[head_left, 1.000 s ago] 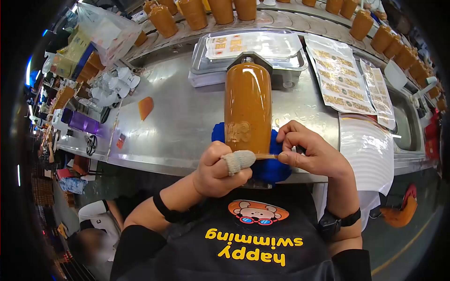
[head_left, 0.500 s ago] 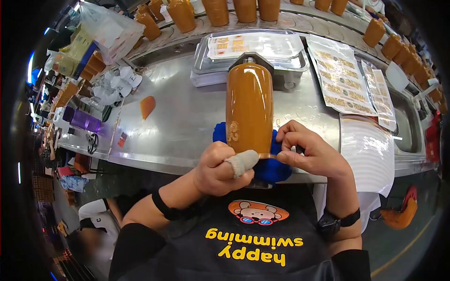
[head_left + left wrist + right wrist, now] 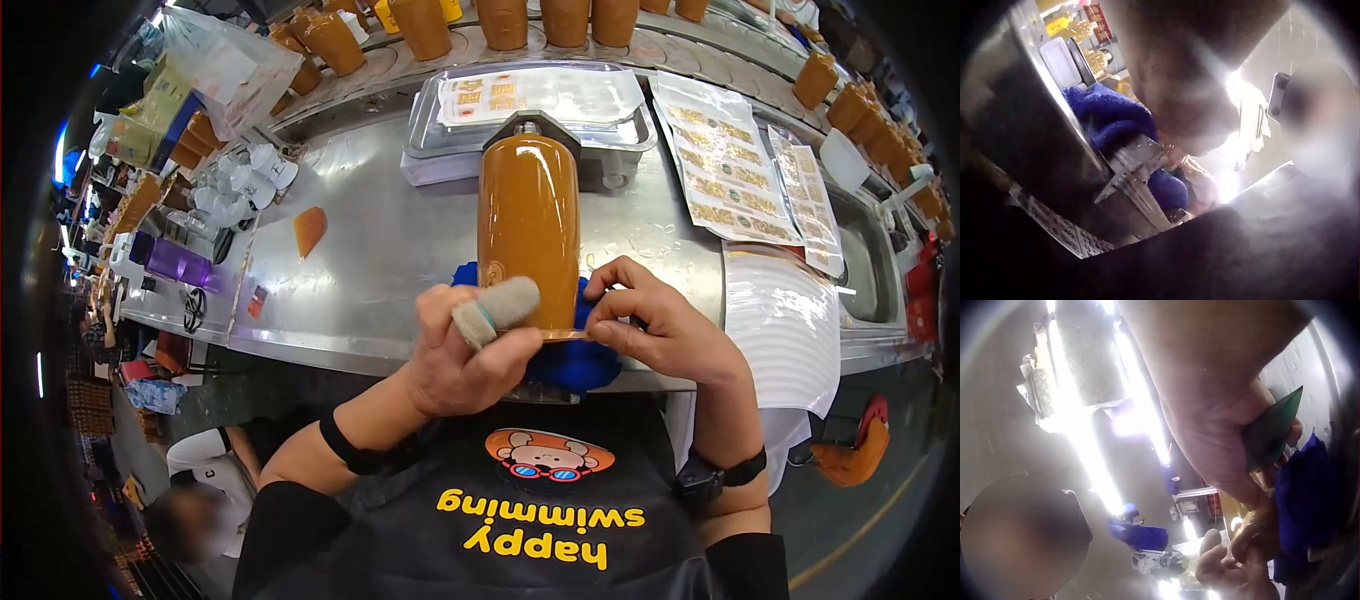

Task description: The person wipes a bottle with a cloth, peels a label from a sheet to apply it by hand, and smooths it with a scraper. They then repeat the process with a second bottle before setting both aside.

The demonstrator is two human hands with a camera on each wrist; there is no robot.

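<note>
A glossy brown bottle [image 3: 528,225] lies with its neck away from me and its base toward me. A thin gold-tinted strip [image 3: 565,335] runs along the base edge between my hands. My right hand [image 3: 650,320] pinches the strip's right end. A dark green pointed flat piece [image 3: 1274,430] shows against this palm in the right wrist view. My left hand [image 3: 465,345] wears a cloth finger cover [image 3: 505,305]; that finger points over the bottle's lower side, while the thumb touches the base edge. Blue cloth [image 3: 578,368] lies under the base, partly hidden.
A clear tray [image 3: 430,120] with printed sheets stands behind the bottle. More gold-printed sheets [image 3: 735,165] lie at the right, near a sink [image 3: 865,260]. An orange scraper piece [image 3: 310,232] is on the steel table at left. Brown bottles [image 3: 420,28] line a conveyor behind.
The bottle has turned leftward, its raised emblem now near the left side. My left covered finger has lifted from the strip and up the bottle. My right hand keeps its pinch.
</note>
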